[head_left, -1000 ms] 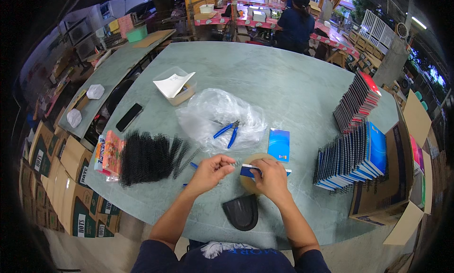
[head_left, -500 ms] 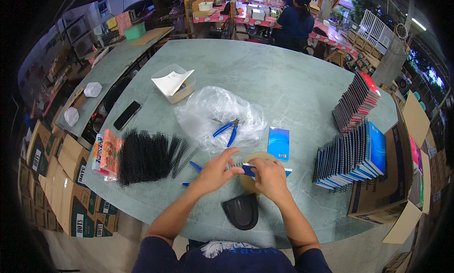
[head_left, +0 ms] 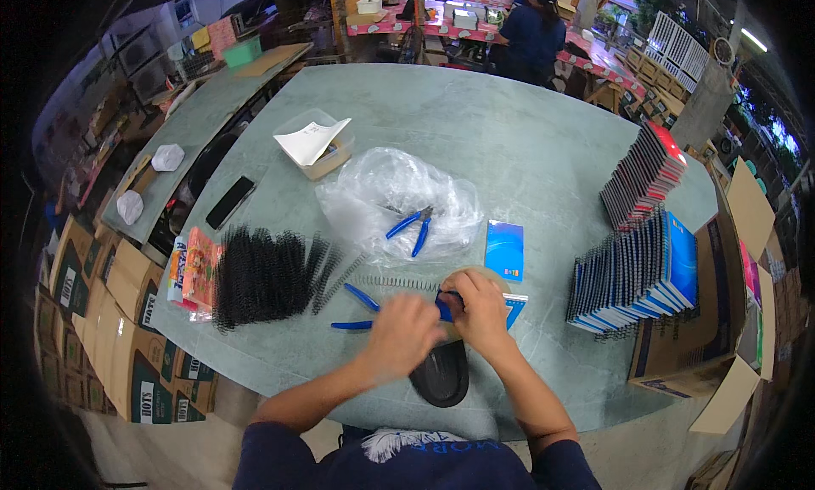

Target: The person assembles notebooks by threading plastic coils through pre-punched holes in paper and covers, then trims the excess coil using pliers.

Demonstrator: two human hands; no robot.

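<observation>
My right hand (head_left: 477, 312) grips a small blue notebook (head_left: 514, 308) at the table's front middle. A dark wire coil (head_left: 395, 282) sticks out leftward from the notebook's far edge. My left hand (head_left: 407, 330) is smeared by motion close to the notebook's near left corner; its fingers cannot be made out. Blue-handled pliers (head_left: 362, 298) lie just left of it, their head hidden. A black rounded pad (head_left: 441, 378) rests below both hands. Partly covered by the right hand is a round tan disc (head_left: 488, 278). Another blue notebook (head_left: 504, 250) lies flat beyond it.
Many black coils (head_left: 263, 273) are heaped on the left, beside a phone (head_left: 230, 202). Blue-handled cutters (head_left: 411, 229) lie on a clear plastic bag (head_left: 373, 193). Stacked blue notebooks (head_left: 632, 273) and red ones (head_left: 643, 176) stand right, by an open carton (head_left: 688, 354).
My left hand has left the coil and moved down and right, toward the notebook's near edge. The coil now shows at full length. The notebook has tilted in my right hand.
</observation>
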